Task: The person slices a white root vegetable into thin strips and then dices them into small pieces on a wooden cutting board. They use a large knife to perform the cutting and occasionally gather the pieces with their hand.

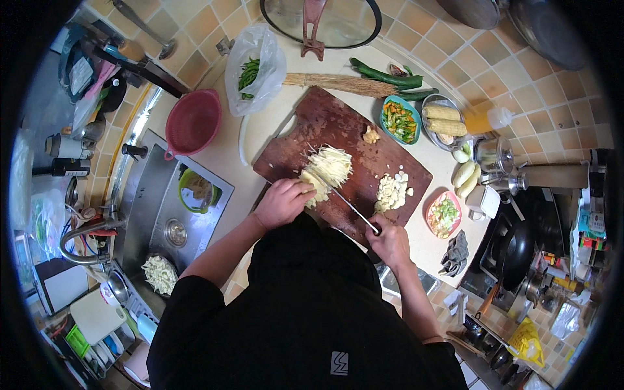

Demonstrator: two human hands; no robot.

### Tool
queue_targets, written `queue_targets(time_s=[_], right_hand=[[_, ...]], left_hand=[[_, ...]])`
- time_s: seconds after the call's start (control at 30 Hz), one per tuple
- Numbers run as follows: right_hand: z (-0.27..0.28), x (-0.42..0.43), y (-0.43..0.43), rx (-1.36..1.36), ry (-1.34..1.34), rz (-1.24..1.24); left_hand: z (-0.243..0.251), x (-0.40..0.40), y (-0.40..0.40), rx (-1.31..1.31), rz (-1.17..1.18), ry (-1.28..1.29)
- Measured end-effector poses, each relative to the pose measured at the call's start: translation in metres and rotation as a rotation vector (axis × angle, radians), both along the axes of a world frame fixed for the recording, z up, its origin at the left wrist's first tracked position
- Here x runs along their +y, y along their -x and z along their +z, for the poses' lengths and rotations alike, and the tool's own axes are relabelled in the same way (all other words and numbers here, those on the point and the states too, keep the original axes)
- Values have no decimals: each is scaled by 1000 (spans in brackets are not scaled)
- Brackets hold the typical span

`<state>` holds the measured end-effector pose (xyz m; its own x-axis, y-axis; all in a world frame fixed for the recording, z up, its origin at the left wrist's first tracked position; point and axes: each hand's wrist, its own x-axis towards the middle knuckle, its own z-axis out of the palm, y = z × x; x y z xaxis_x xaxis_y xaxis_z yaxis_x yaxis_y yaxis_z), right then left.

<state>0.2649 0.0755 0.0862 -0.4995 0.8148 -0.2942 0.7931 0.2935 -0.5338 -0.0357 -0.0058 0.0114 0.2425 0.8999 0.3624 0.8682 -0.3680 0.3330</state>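
A dark wooden cutting board (360, 146) lies at an angle before me. My right hand (391, 241) is closed around the handle of a kitchen knife (353, 207), whose blade reaches up-left to pale sliced vegetable. My left hand (286, 202) rests its fingertips on a stack of pale slices (316, 189), left of the blade. Fine pale shreds (332, 165) are heaped just beyond the blade. Chopped white pieces, perhaps garlic (392, 191), lie on the board's right part, and a small pile of minced tan pieces, perhaps ginger (371, 135), is farther back.
At left are a steel sink (161, 214) and a red plastic colander (194, 122). Behind the board lie a bag of green peppers (256, 73) and cucumbers (385, 74). On the right stand a teal bowl (400, 120), a pink bowl (443, 214) and a stove with a wok (516, 253).
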Motion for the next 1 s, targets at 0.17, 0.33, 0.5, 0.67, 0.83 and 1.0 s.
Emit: queue_targets(time_s=[0.17, 0.33, 0.5, 0.67, 0.83, 1.0], right_hand=[[2, 5, -1, 49, 54, -45], [4, 8, 1, 15, 75, -72], [-3, 6, 3, 84, 108, -114], [0, 8, 18, 104, 49, -24], [-4, 8, 25, 48, -26, 53], [0, 4, 26, 76, -60, 88]], left_hand=[[3, -2, -12, -1, 32, 28], [-8, -1, -9, 16, 38, 46], [-13, 1, -10, 16, 6, 113], [-14, 1, -12, 5, 27, 47], [-1, 8, -18, 9, 33, -2], [6, 10, -20, -28, 39, 123]])
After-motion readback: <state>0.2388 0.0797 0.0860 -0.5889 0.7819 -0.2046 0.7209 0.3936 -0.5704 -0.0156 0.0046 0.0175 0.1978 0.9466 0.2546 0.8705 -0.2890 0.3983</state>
